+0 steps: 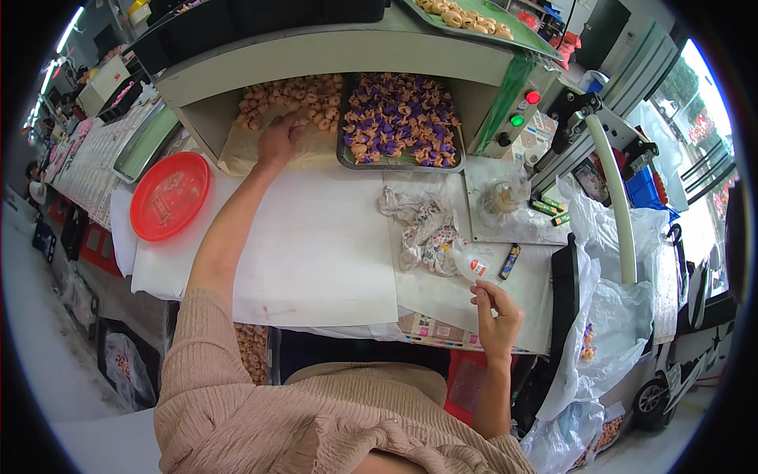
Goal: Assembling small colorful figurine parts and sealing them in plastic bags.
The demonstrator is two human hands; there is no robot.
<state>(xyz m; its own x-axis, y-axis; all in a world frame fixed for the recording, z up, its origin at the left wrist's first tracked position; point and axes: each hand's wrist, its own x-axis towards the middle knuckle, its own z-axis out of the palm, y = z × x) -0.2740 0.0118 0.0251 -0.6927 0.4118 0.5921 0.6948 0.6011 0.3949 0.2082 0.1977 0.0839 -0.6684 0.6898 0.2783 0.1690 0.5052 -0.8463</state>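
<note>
My left hand [278, 144] reaches into the opening under the shelf, at the near edge of a pile of small tan moulded pieces [320, 99] on brown paper. Its fingers look partly apart and touch or nearly touch the pieces; nothing shows held. Beside the pile, a dark tray [403, 167] is filled with tan-and-purple figures [399, 118]. My right hand [499, 322] is raised over the right of the bench, thumb and forefinger pinched together; whatever is between them is too small to make out. Just beyond its fingertips is a white squeeze bottle [476, 267] with a yellow tip, next to a crumpled cloth [418, 225].
A red round plate [170, 196] stands at the left. To the right are a dark battery-like cylinder [510, 261], a clear jar [504, 197], a metal press [568, 142] and a plastic-lined bin [612, 316]. A green tray [517, 35] of tan pieces rests on the shelf.
</note>
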